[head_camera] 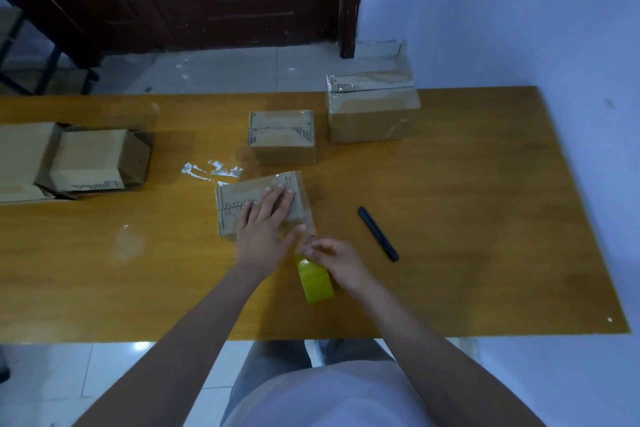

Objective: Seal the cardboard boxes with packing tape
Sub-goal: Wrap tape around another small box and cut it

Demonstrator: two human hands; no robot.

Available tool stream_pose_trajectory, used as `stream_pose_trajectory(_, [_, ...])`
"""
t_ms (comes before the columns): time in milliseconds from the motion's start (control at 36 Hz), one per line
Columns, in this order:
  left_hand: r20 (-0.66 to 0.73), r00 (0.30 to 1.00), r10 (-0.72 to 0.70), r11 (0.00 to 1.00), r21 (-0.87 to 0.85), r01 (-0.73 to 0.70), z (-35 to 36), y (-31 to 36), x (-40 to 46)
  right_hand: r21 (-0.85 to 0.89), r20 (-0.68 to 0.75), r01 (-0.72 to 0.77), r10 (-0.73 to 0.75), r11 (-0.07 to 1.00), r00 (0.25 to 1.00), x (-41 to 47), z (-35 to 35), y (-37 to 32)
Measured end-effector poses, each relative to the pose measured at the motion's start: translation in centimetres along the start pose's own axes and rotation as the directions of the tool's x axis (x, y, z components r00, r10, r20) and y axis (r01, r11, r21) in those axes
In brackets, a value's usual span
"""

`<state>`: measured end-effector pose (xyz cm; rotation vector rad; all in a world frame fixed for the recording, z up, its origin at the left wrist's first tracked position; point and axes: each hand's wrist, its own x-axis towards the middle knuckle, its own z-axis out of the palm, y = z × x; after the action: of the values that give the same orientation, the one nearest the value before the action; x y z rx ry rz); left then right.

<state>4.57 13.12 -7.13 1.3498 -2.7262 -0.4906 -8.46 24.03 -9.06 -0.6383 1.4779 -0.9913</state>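
Note:
A small cardboard box (242, 198) lies near the middle of the wooden table (450, 184), with clear tape across its top. My left hand (265, 222) presses flat on that box, fingers straight. Just right of the box's near corner, my right hand (337, 262) pinches the clear tape strip with curled fingers. Under that hand a yellow-green roll of packing tape (314, 278) stands on its edge. The strip between roll and box is hard to see.
Two taped boxes stand farther back: a small one (282, 137) and a larger one (372, 111). Open, unsealed boxes (69, 159) lie at the left edge. A black utility knife (378, 234) lies to the right. Crumpled clear tape (213, 170) sits behind the box.

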Motion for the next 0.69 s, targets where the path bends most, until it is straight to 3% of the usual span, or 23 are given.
stream_pose_trajectory(111, [-0.118, 0.992, -0.032, 0.999, 0.008, 0.034, 1.1, 0.2, 0.1, -0.043, -0.045, 0.055, -0.057, 0.998, 0.997, -0.1, 0.2, -0.1])
stream_pose_trajectory(333, [-0.193, 0.979, -0.059, 0.997, 0.036, 0.067, 1.9, 0.5, 1.0, -0.276, -0.049, 0.072, -0.089, 0.958, 0.995, -1.6, 0.2, 0.9])
stream_pose_trajectory(528, [-0.302, 0.952, 0.056, 0.979, 0.206, 0.008, 3.2, -0.5, 1.0, -0.056, -0.148, 0.052, -0.060, 0.997, 0.987, -2.2, -1.3, 0.6])
stream_pose_trajectory(694, [-0.322, 0.940, 0.112, 0.948, 0.320, -0.004, 3.1, -0.4, 1.0, -0.027, -0.195, 0.045, -0.049, 0.999, 0.980, -1.9, -0.9, -0.2])
